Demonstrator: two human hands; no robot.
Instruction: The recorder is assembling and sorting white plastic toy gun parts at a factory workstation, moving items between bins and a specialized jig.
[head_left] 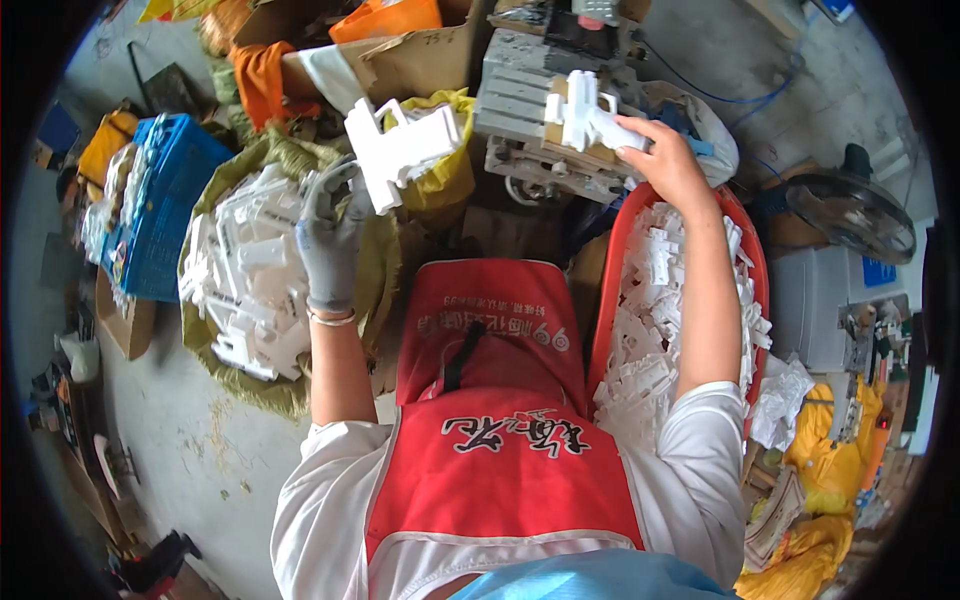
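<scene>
My left hand (332, 240), in a grey glove, is closed on the edge of a white plastic toy gun (405, 148), held up beside the sack. The glove hides part of the grip. My bare right hand (668, 165) grips the handle of another white toy gun (582, 112) over the grey metal machine bed (505, 100). Whether that gun touches the machine, I cannot tell. Under my left hand stands a yellow-green woven sack (290, 400) full of white plastic pieces (245, 265). Below my right forearm, a red tub (601, 345) holds many white plastic parts (640, 330).
A cardboard box (425, 65) with an orange bin (388, 18) stands behind the left gun, near a yellow bag (440, 185). At left is a blue crate (180, 210). A black fan (850, 205) stands at right, beyond a blue hose (765, 98). Yellow sacks (830, 450) lie lower right.
</scene>
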